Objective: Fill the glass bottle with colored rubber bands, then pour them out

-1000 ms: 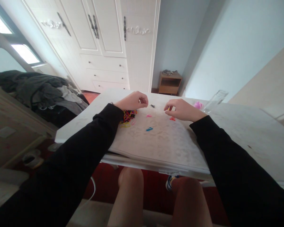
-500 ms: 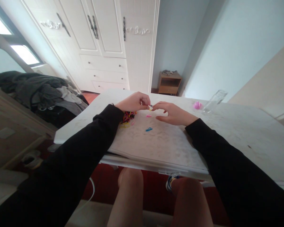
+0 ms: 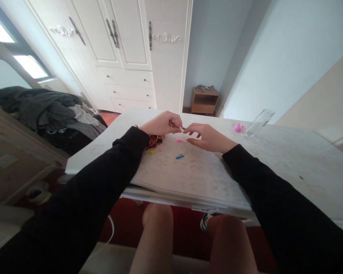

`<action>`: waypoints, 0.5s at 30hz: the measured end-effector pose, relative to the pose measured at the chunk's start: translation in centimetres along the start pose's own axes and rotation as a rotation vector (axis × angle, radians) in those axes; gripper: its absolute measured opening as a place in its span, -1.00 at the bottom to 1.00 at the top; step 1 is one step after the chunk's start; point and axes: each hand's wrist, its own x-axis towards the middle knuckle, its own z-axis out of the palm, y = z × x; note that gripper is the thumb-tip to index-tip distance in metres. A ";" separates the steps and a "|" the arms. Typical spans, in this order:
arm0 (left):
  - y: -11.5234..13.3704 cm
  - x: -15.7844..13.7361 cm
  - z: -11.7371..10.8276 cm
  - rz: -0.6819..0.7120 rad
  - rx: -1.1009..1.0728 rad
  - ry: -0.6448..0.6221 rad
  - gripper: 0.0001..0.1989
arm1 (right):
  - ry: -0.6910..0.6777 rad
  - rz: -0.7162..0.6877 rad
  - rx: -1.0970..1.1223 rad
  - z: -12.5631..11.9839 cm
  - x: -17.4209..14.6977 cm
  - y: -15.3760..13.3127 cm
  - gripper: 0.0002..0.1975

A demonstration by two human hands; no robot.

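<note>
Over the white table (image 3: pixel 200 175), my left hand (image 3: pixel 167 122) pinches a small black-and-white piece (image 3: pixel 184 128), too small to make out fully. From the other side, the fingertips of my right hand (image 3: pixel 207 137) meet the same piece, with the thumb held lower and apart. Beside my left wrist lies a heap of small coloured bands (image 3: pixel 154 141), partly hidden by the hand and sleeve. A pink band (image 3: pixel 179 140) lies just below the fingertips. Closer to me is a blue band (image 3: pixel 180 156).
A pink rounded object (image 3: pixel 238 127) sits at the table's far right, next to a clear glass bottle (image 3: pixel 258 123). Beyond the table stand a white wardrobe (image 3: pixel 125 38) and a small wooden cabinet (image 3: pixel 205 102). Dark clothes (image 3: pixel 51 110) are piled at the left.
The small piece between my fingertips has turned; its white and yellow part shows less and the black part more. Both hands have otherwise barely moved.
</note>
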 end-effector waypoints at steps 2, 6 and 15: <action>0.1 0.0 -0.2 -0.007 0.028 0.015 -0.80 | 0.049 0.073 -0.045 -0.6 0.0 0.4 -0.79; 0.1 -0.3 -1.3 -0.033 0.141 0.043 -0.87 | 0.134 0.288 -0.172 -2.5 -0.3 1.9 -0.81; -0.2 -0.6 -2.2 -0.195 0.322 -0.102 -0.82 | 0.013 0.458 -0.205 -3.2 -0.8 3.7 -0.77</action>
